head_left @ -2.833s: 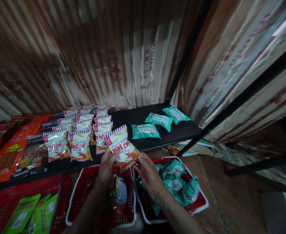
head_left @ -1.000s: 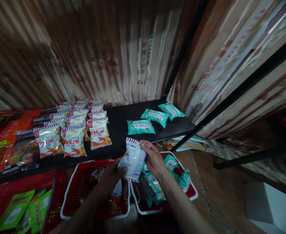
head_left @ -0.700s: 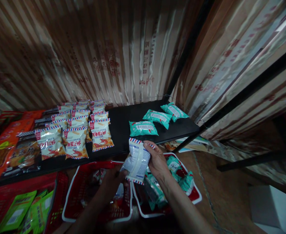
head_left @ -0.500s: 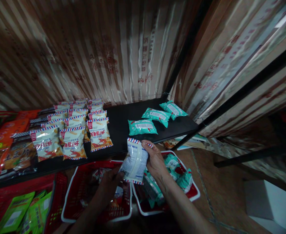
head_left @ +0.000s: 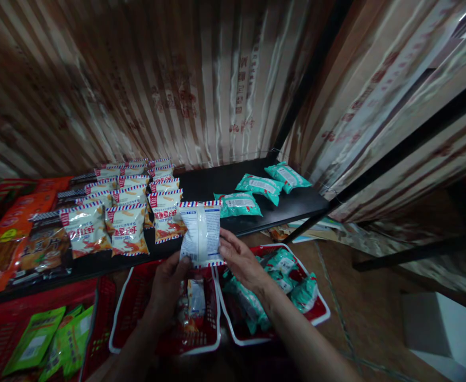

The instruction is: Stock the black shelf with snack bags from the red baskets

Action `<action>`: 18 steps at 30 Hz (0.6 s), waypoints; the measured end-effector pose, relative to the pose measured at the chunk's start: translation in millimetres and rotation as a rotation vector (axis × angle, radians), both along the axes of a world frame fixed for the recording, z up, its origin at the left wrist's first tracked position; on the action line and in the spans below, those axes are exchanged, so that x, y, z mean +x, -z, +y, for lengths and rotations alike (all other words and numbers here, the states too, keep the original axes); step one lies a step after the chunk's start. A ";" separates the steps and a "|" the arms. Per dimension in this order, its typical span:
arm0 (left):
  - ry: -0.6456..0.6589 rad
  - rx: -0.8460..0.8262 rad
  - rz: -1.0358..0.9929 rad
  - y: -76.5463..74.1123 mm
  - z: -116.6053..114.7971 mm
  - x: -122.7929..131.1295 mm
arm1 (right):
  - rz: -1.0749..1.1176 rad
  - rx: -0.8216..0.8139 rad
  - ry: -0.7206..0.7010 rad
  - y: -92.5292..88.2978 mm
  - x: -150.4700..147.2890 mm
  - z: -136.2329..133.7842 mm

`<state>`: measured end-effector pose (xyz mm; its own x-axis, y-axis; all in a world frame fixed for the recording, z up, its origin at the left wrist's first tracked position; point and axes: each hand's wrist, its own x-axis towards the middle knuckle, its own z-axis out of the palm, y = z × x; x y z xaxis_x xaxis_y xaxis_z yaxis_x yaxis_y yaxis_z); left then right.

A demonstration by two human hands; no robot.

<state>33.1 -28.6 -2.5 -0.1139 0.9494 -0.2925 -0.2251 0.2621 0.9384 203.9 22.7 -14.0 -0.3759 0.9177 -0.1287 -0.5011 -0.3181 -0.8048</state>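
The striped-edge snack bag (head_left: 201, 233) is positioned between and just beyond the left hand (head_left: 168, 277) and right hand (head_left: 243, 261), each partly closed with fingers curled, the left gripping the bag's lower left corner, the right gripping its lower right edge.

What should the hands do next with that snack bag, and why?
Maybe turn the bag around. The left hand and right hand hold it with its wordy back showing, while the matching bags at the front of the shelf show their picture sides, so turning it would probably make it match.
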 end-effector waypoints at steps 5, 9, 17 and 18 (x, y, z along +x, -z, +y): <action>-0.025 0.026 -0.067 4.9 5.2 4.5 | -0.014 -0.008 0.004 -1.9 -4.4 -2.1; -0.020 0.039 -0.041 10.3 9.2 7.7 | -0.014 0.001 0.074 -0.6 -3.1 -0.9; -0.023 0.088 -0.092 6.7 14.7 12.8 | -0.056 0.015 0.112 0.6 5.1 0.1; -0.047 0.099 -0.100 5.5 15.7 12.7 | -0.059 0.013 0.113 1.2 6.6 0.2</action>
